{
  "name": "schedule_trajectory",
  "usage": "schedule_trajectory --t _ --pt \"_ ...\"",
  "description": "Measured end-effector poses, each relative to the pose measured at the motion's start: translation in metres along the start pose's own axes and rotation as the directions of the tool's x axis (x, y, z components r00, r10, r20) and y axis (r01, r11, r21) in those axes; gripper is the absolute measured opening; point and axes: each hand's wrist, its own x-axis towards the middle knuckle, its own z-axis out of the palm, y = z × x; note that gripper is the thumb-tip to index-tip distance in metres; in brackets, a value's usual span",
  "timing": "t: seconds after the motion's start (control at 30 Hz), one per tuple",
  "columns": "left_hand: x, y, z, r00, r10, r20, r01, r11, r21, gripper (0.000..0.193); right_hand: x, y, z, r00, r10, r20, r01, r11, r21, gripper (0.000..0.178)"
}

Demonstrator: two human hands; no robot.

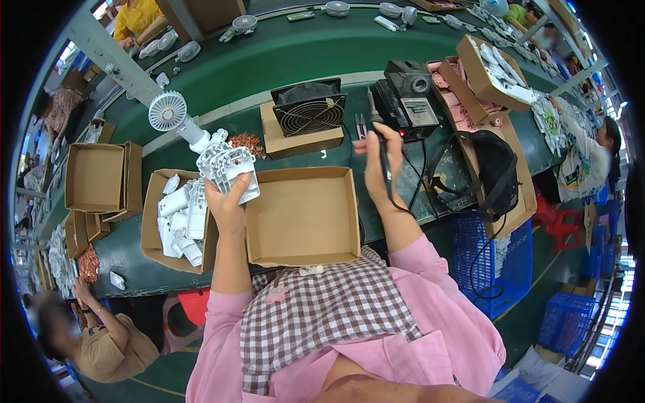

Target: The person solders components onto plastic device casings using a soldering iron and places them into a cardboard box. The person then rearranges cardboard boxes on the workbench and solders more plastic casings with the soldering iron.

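Observation:
My left hand [230,205] is closed around a cluster of white plastic casing parts [228,163], apparently with moulded ribs inside. It hovers between a carton of white plastic parts [180,221] and a shallow cardboard box [302,250]. My right hand [384,168] grips a soldering iron [380,138] like a pen, its tip pointing up and away from me. From the iron a dark cable runs down past my wrist. Just beyond that hand are tweezers [361,126] and a black soldering station [410,87]. A white handheld fan [168,111] stands behind the casing parts.
A black square cooling fan [310,111] sits on a cardboard piece, with copper-coloured bits [247,143] beside it. On the right are a black bag [494,171], cartons of pink and white parts [494,70] and a blue crate [494,258]. Co-workers sit on both sides.

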Motion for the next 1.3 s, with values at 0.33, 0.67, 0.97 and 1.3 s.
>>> schedule_trajectory --t 0.33,0.67,0.97,1.3 --pt "-0.001 -0.009 0.009 0.998 -0.052 -0.039 0.052 0.999 0.004 0.052 0.008 0.041 0.016 0.999 -0.033 0.040 0.044 0.952 -0.302 0.018" --pt "-0.010 -0.006 0.009 0.991 -0.077 -0.106 0.076 0.997 -0.011 0.053 -0.005 0.034 0.021 0.992 0.120 0.036 -0.120 0.993 -0.001 0.019" --pt "-0.015 -0.005 0.009 0.983 -0.048 -0.177 0.050 0.999 0.004 0.050 -0.015 0.020 0.022 0.976 0.215 0.047 -0.220 0.950 0.221 0.029" --pt "-0.025 0.017 0.015 0.996 0.017 -0.090 -0.028 0.992 -0.122 0.055 -0.034 -0.052 0.000 0.993 0.074 -0.090 -0.037 0.932 0.360 0.019"
